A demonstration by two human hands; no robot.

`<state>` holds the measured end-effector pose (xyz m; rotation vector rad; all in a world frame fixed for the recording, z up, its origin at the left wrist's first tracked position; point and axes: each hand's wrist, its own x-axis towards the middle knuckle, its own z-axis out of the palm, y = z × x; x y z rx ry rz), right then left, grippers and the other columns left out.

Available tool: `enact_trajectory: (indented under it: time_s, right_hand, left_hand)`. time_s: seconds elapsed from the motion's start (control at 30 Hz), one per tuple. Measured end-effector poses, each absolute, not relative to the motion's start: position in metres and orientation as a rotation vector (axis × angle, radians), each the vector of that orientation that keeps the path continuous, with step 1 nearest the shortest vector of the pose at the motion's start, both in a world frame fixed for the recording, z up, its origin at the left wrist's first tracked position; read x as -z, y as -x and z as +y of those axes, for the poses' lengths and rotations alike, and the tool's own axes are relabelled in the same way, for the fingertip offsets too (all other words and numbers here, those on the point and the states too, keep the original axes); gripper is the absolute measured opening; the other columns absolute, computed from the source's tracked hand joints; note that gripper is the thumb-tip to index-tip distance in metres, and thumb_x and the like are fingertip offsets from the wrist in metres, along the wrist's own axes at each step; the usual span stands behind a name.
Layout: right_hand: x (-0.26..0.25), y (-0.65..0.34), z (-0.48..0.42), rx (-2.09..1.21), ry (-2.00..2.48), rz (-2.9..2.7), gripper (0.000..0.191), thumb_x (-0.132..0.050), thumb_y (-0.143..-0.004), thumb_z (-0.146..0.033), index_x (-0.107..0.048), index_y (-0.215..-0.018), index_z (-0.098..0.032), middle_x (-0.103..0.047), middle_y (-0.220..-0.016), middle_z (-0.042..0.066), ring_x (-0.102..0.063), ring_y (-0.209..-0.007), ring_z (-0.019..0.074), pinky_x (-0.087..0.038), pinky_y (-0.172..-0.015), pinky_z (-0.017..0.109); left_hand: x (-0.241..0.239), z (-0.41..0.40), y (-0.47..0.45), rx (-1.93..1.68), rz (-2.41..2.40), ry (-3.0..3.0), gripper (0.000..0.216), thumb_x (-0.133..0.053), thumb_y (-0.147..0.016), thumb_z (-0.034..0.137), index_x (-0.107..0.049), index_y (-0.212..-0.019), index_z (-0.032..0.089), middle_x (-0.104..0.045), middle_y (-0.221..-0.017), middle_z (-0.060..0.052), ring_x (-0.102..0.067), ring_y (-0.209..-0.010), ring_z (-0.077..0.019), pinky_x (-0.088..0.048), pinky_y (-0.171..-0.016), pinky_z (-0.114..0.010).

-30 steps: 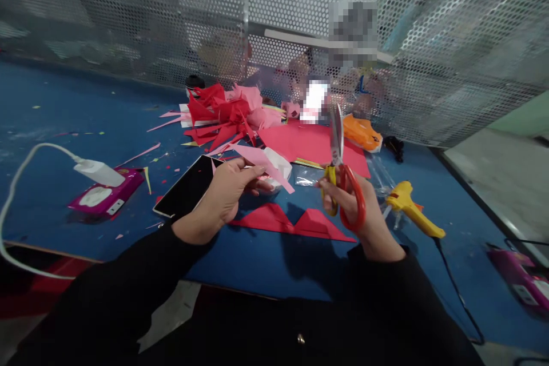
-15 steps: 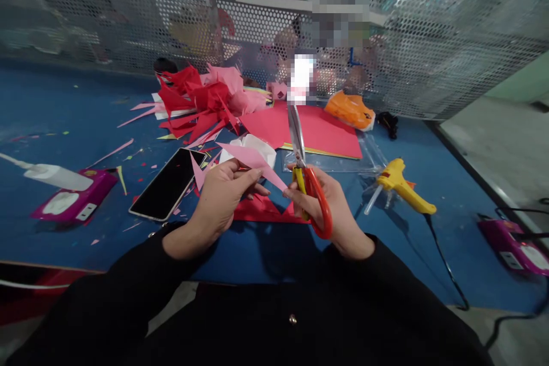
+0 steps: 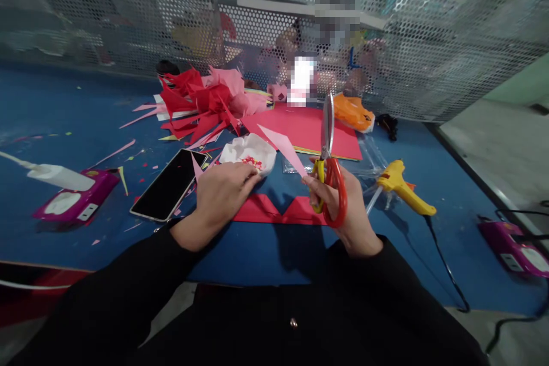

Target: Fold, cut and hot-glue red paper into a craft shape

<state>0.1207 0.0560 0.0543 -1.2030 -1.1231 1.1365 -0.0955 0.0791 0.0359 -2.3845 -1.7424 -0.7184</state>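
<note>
My right hand (image 3: 343,200) holds a pair of scissors (image 3: 328,131) with red and yellow handles, its blades together and pointing up. Between its thumb and fingers it also pinches the tip of a pointed pink paper strip (image 3: 285,146). My left hand (image 3: 225,194) is at the near edge of a white crumpled paper bowl (image 3: 231,150) with small red bits in it. Its thumb and forefinger come together there, and what is between them is hidden. A red paper piece (image 3: 259,209) with a notched edge lies flat between my hands.
Red and pink cut papers (image 3: 210,94) are heaped at the back left. Red sheets (image 3: 291,120) lie behind the bowl. A phone (image 3: 169,186) and a purple power strip (image 3: 71,200) are at left. Right are a yellow glue gun (image 3: 403,186), its cord and an orange bag (image 3: 354,111).
My left hand has let go of the pink strip and moved to the bowl's near edge. My right hand has shifted right with the scissors and now holds the strip alone.
</note>
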Motion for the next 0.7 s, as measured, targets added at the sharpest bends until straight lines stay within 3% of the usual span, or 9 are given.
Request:
enact_trajectory:
  time_s: [0.1,0.2,0.23,0.3,0.37,0.5,0.7]
  right_hand:
    - [-0.053,-0.12,0.056,-1.177,1.195,-1.102,0.041,-0.079,-0.068,-0.031,-0.061,-0.103,-0.018,-0.057,-0.062,-0.008,-0.046,-0.039,0.0062,-0.037,-0.038,0.024]
    - [-0.052,-0.117,0.055,-1.209,1.201,-1.111,0.044,-0.081,-0.067,-0.032,-0.061,-0.105,-0.019,-0.058,-0.066,-0.008,-0.047,-0.04,0.006,-0.037,-0.037,0.023]
    - [-0.052,-0.116,0.055,-1.217,1.199,-1.12,0.046,-0.081,-0.067,-0.033,-0.061,-0.105,-0.019,-0.058,-0.067,-0.008,-0.047,-0.041,0.0058,-0.037,-0.036,0.022]
    - [-0.051,-0.114,0.053,-1.24,1.174,-1.146,0.049,-0.083,-0.066,-0.033,-0.061,-0.108,-0.02,-0.058,-0.068,-0.008,-0.048,-0.042,0.0057,-0.037,-0.036,0.021]
    - [-0.048,-0.112,0.052,-1.285,1.134,-1.168,0.053,-0.084,-0.065,-0.032,-0.06,-0.111,-0.02,-0.059,-0.069,-0.009,-0.049,-0.042,0.0055,-0.038,-0.037,0.02]
    - [-0.041,-0.107,0.049,-1.399,1.105,-1.2,0.059,-0.085,-0.065,-0.032,-0.058,-0.117,-0.02,-0.061,-0.068,-0.008,-0.048,-0.041,0.0054,-0.04,-0.038,0.02]
    - [-0.036,-0.103,0.046,-1.406,1.103,-1.352,0.055,-0.082,-0.07,-0.037,-0.058,-0.117,-0.02,-0.061,-0.07,-0.005,-0.05,-0.051,0.009,-0.044,-0.045,0.023]
  left_hand:
    - [-0.039,0.084,0.1,0.811,-1.833,2.309,0.023,-0.061,-0.091,0.04,-0.077,-0.095,0.024,-0.078,-0.094,-0.007,-0.07,-0.083,-0.026,-0.043,-0.066,-0.033]
    - [-0.046,0.08,0.096,1.199,-1.827,2.309,0.025,-0.066,-0.088,0.04,-0.075,-0.103,0.022,-0.076,-0.107,-0.008,-0.068,-0.086,-0.0234,-0.046,-0.074,-0.032]
    - [-0.049,0.076,0.093,1.377,-1.82,2.325,0.024,-0.066,-0.087,0.041,-0.075,-0.097,0.021,-0.076,-0.103,-0.008,-0.067,-0.083,-0.0216,-0.046,-0.076,-0.031]
    - [-0.055,0.065,0.084,1.614,-2.024,2.513,0.025,-0.068,-0.084,0.044,-0.073,-0.081,0.02,-0.072,-0.078,-0.003,-0.059,-0.063,-0.0157,-0.045,-0.063,-0.028]
    - [-0.057,0.054,0.074,1.822,-2.385,2.759,0.025,-0.072,-0.08,0.045,-0.073,-0.08,0.019,-0.066,-0.064,0.0,-0.055,-0.054,-0.0129,-0.043,-0.054,-0.025]
    - [-0.051,0.043,0.065,2.301,-2.87,2.564,0.026,-0.081,-0.071,0.039,-0.072,-0.079,0.017,-0.066,-0.065,0.0,-0.058,-0.057,-0.0109,-0.044,-0.052,-0.02]
    - [-0.039,0.036,0.067,2.599,-2.976,2.228,0.02,-0.083,-0.069,0.032,-0.073,-0.071,0.015,-0.069,-0.067,-0.002,-0.06,-0.06,-0.0102,-0.045,-0.051,-0.018]
